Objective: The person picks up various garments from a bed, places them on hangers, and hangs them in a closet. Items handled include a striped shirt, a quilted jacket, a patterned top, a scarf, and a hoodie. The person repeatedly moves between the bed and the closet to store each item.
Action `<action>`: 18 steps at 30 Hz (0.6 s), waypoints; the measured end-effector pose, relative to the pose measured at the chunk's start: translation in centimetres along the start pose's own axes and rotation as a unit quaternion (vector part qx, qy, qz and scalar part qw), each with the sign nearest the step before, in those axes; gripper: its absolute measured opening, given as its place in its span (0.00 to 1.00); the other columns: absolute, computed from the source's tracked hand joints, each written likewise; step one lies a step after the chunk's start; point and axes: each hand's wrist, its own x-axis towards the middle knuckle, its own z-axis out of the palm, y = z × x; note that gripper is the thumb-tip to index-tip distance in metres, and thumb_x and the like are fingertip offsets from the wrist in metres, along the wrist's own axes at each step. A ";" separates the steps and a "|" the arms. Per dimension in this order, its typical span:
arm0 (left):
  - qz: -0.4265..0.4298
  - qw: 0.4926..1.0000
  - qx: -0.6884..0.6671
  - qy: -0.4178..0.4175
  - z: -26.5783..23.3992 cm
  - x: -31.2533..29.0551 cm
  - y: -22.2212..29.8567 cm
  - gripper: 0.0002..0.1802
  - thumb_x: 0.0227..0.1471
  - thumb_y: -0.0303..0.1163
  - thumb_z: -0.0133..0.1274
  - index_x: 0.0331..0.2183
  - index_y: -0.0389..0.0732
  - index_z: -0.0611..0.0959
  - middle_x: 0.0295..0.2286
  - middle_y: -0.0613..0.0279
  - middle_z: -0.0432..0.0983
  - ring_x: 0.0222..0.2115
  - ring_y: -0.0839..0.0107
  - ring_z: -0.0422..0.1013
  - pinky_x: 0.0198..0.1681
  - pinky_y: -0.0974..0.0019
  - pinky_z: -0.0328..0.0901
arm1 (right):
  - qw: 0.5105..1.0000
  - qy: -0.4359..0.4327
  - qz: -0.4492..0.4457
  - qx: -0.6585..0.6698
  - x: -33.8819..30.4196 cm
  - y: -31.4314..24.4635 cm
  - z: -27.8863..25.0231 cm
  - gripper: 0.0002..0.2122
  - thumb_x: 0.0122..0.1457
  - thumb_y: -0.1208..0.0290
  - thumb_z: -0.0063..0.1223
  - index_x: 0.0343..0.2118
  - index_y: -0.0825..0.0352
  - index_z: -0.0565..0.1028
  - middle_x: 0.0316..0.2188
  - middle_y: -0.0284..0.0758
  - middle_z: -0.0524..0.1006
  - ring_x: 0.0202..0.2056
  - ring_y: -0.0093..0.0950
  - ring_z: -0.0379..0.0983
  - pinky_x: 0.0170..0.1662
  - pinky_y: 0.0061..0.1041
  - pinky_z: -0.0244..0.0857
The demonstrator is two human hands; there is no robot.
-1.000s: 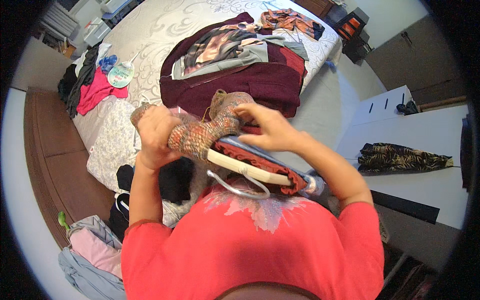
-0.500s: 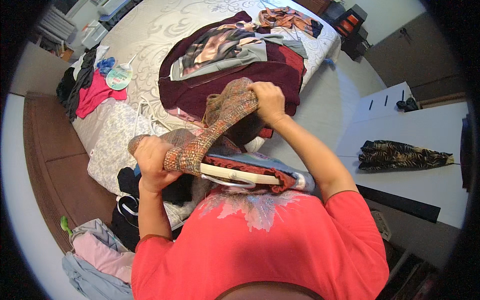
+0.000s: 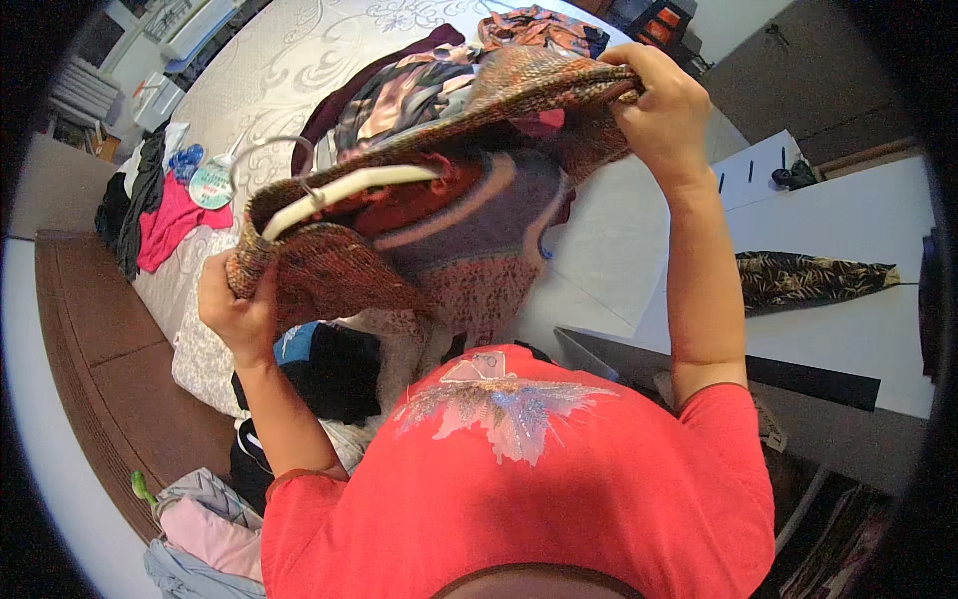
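Observation:
Both my hands are closed on a brown-orange woven knit garment (image 3: 344,268), holding it stretched out in front of me over the bed. My left hand (image 3: 238,309) grips its lower left end. Higher up and farther out, my right hand (image 3: 664,115) clutches the other end. Within the knit lies a cream hanger (image 3: 349,188) with a metal hook, partly covered by fabric. A grey-purple patterned garment (image 3: 464,225) with reddish ruffled trim hangs at the hanger, below the knit. Where the hanger's right end sits is hidden.
A patterned top (image 3: 399,95) and a maroon garment (image 3: 324,115) lie on the bed (image 3: 289,55), an orange print cloth (image 3: 539,28) beyond. Pink clothing (image 3: 172,225) is at left, black clothing (image 3: 344,369) nearer me. A dark leaf-print cloth (image 3: 813,282) hangs on white furniture (image 3: 868,205) at right.
My hands have moved apart, the right one up and outward, the left one outward. The knit garment is raised and spread wider, so the hanger and the grey-purple garment show more.

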 end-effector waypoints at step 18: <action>0.014 0.992 -0.007 0.123 0.0 7.3 0.8 0.13 0.41 0.34 0.61 0.28 0.38 0.77 0.20 0.59 0.72 0.21 0.66 0.69 0.27 0.67 0.63 | 0.972 -0.042 -0.042 0.228 -8.3 -5.7 0.8 0.08 0.44 0.73 0.56 0.30 0.64 0.75 0.29 0.36 0.76 0.31 0.35 0.71 0.37 0.33 0.63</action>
